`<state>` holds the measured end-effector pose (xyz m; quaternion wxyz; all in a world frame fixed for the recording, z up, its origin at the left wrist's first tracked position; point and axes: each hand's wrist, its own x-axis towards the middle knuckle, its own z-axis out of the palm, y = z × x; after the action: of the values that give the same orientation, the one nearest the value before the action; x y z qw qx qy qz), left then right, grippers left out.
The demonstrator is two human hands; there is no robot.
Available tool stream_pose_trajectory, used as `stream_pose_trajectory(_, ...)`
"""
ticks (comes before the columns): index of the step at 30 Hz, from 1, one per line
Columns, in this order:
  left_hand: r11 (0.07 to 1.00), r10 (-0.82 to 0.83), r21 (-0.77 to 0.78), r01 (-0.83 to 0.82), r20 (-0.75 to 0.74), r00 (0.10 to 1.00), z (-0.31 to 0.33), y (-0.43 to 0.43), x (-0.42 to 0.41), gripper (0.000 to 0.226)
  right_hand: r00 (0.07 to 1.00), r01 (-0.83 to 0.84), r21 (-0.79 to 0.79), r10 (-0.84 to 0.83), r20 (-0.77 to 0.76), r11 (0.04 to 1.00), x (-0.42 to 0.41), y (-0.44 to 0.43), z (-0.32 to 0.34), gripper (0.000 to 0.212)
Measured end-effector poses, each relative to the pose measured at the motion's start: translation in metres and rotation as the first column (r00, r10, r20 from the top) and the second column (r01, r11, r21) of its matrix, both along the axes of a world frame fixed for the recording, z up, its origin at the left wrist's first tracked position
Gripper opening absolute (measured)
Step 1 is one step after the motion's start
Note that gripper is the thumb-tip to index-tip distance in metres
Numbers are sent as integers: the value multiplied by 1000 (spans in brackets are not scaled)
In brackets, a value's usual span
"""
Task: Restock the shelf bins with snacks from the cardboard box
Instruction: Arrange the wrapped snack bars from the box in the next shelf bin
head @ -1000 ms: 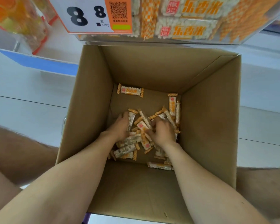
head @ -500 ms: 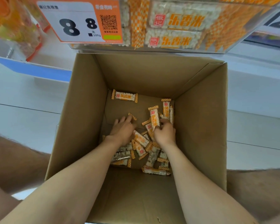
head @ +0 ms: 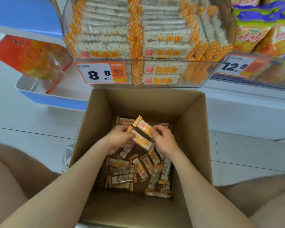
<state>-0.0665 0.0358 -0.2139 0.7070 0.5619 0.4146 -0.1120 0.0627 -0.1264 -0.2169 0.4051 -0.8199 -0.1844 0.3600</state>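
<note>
Inside the cardboard box (head: 95, 129), the left hand (head: 118, 139) and right hand (head: 165, 140) each grip rice cracker bars (head: 142, 134) above loose ones.

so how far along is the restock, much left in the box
Looks done: the clear bin is already well stacked with bars. In hand: the left hand and right hand grip a few bars inside the cardboard box. Left: many loose bars lie on its floor.

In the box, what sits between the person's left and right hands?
Head view: two orange-ended snack bars span the gap, held above the loose pile and gripped by the left hand and right hand.
</note>
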Motion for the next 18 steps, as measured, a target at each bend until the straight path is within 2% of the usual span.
stream_pose_trajectory(3,996,76,-64,-70,109,991,54,6,2,29,992,-98,49,94,83,994,-2,7,33,21)
stream_pose_trajectory(7,999,30,7,-32,189,981,118,17,-9,44,972,-183,104,163,171,978,-6,10,75,22)
stream_pose_trajectory(9,985,-92,160,58,210,973,149,20,-18,39,955,-221,155,182,235,963,-11,13,97,20)
stream_pose_trajectory(12,881,-225,463,99,224,948,191,24,-26,26,923,-270,273,167,345,923,-27,18,131,16)
stream_pose_trajectory(15,835,-251,549,40,315,915,230,28,-31,19,904,-220,472,-3,427,854,-57,18,160,13)
stream_pose_trajectory(18,777,-314,629,-21,417,853,265,31,-33,19,882,-204,579,-109,459,789,-84,23,189,21)
